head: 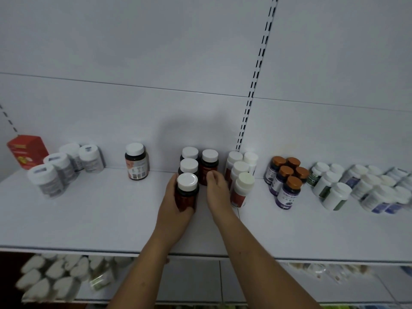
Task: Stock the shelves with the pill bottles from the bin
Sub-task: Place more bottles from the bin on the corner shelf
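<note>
On the white shelf (100, 215), a dark red pill bottle with a white cap (186, 190) stands at the front of a short row of like bottles (189, 166). My left hand (172, 206) is wrapped around this front bottle. Just right of it, my right hand (217, 192) rests on the shelf with curled fingertips touching the base of another dark bottle (209, 163) at the back; whether it grips that bottle is unclear. The bin is out of view.
Along the shelf stand white bottles (242, 181), purple bottles with orange caps (287, 184), more white bottles at right (356, 190), a lone dark bottle (136, 161), grey-labelled bottles (60, 168) and a red box (26, 151). A lower shelf holds blurred bottles (55, 277).
</note>
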### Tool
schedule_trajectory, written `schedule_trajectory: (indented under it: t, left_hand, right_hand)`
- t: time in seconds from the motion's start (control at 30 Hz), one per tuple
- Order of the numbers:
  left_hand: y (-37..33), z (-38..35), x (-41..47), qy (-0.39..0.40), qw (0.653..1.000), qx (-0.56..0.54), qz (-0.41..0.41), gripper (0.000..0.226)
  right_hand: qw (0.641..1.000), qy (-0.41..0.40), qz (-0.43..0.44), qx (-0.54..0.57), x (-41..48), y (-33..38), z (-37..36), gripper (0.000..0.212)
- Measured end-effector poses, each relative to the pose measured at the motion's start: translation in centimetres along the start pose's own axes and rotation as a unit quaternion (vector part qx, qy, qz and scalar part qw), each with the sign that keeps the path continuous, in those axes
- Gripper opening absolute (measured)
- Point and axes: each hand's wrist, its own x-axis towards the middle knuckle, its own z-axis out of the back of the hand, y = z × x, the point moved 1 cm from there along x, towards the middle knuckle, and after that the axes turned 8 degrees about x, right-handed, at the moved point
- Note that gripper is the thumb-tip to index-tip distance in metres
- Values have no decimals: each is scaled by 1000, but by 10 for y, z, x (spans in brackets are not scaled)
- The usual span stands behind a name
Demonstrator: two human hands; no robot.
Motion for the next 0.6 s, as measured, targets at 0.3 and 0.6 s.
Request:
schedule_trajectory:
  t: [0.3, 0.6]
  left_hand:
    - [-19, 50, -22, -35, 989, 146, 5, 73]
    - [-65, 114, -120, -122, 889, 438, 55, 85]
  right_hand:
    - [990, 79, 119, 1, -62, 14, 32, 34]
    - [826, 368, 326, -276, -126, 60, 47, 74]
